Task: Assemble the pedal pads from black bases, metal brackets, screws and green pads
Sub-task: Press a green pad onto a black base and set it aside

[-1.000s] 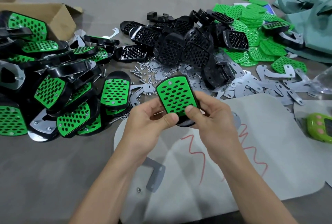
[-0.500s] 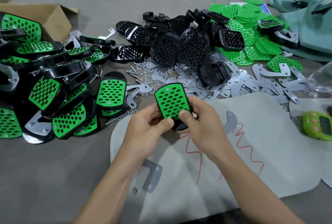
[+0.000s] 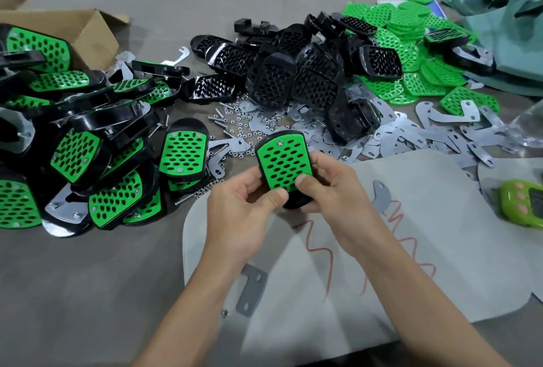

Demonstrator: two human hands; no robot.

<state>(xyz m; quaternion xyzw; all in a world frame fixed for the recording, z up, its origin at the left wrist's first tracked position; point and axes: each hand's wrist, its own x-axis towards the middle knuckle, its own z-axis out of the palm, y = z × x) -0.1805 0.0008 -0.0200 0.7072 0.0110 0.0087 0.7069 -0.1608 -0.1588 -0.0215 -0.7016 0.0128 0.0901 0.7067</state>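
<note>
A pedal pad (image 3: 283, 161), a green perforated pad on a black base, is held upright above the table's middle. My left hand (image 3: 244, 208) grips its lower left edge with the thumb on the green face. My right hand (image 3: 332, 187) grips its right side, thumb pressed on the lower green face. A screw head shows near the pad's top. Bare black bases (image 3: 293, 75) lie heaped behind it. Loose green pads (image 3: 411, 52) spread at the back right. Metal brackets (image 3: 417, 134) and small screws and nuts (image 3: 238, 119) are scattered between them.
Finished pedal pads (image 3: 88, 146) pile up at the left beside a cardboard box (image 3: 73, 31). A pale mat (image 3: 382, 249) with red scribbles lies under my hands, with a grey bracket (image 3: 252, 290) on its left edge. A green timer (image 3: 523, 205) sits at the right.
Both hands and the pedal pad have stayed together with only a slight shift; the grip looks the same.
</note>
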